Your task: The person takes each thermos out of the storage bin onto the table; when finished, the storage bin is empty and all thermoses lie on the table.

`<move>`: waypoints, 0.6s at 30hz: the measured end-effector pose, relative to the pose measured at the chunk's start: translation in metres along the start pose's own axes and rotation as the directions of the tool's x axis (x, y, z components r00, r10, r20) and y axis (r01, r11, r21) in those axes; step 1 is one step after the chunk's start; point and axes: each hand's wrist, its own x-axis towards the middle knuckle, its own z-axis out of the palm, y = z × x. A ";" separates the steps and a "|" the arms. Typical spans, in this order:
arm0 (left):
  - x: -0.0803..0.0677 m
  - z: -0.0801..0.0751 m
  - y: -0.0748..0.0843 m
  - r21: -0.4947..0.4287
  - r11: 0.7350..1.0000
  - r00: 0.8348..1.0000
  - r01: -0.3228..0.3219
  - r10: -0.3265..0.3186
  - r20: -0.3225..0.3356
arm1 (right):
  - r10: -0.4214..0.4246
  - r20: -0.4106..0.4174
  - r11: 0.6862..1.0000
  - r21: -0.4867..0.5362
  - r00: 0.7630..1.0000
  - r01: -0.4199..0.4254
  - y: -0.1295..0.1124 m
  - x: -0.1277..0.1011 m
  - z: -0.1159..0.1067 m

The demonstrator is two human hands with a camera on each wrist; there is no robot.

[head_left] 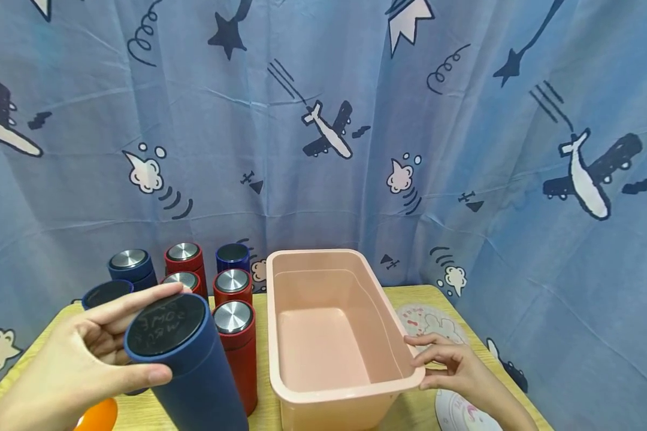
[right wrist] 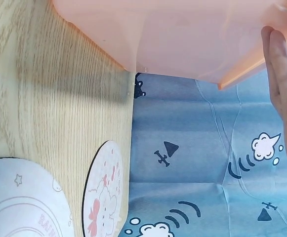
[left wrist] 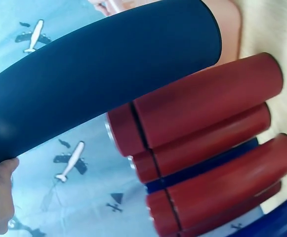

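My left hand grips a dark blue thermos near its black-topped lid, thumb on the near side and fingers round the far side. The thermos leans in the head view, and its whole lower body shows in the left wrist view, beside several red thermoses. To its right is a deep pale pink plastic bin, with nothing inside. At the bin's right front corner, my right hand pinches the rim, fingertips on the edge and thumb below.
Red thermoses and blue thermoses stand grouped on the wooden table's left side. An orange round thing is at the front left. Two round printed mats, one pink and one white, lie right of the bin. A patterned blue curtain hangs behind.
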 end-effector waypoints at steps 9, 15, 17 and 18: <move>-0.008 -0.017 -0.038 -0.019 0.998 0.998 0.057 -0.057 -0.005 | -0.001 -0.011 1.000 -0.027 1.000 0.001 -0.001 0.001 0.000; -0.012 -0.031 -0.057 -0.002 0.999 0.999 0.038 -0.038 0.020 | 0.002 -0.021 1.000 -0.023 1.000 -0.003 -0.001 0.001 0.001; -0.014 -0.033 -0.059 0.041 0.999 0.999 0.032 -0.032 0.001 | -0.018 -0.012 1.000 -0.026 1.000 0.018 0.000 0.001 0.000; -0.016 -0.035 -0.060 0.065 0.998 1.000 0.026 -0.025 -0.011 | -0.016 -0.012 1.000 -0.025 1.000 0.016 0.000 0.001 0.000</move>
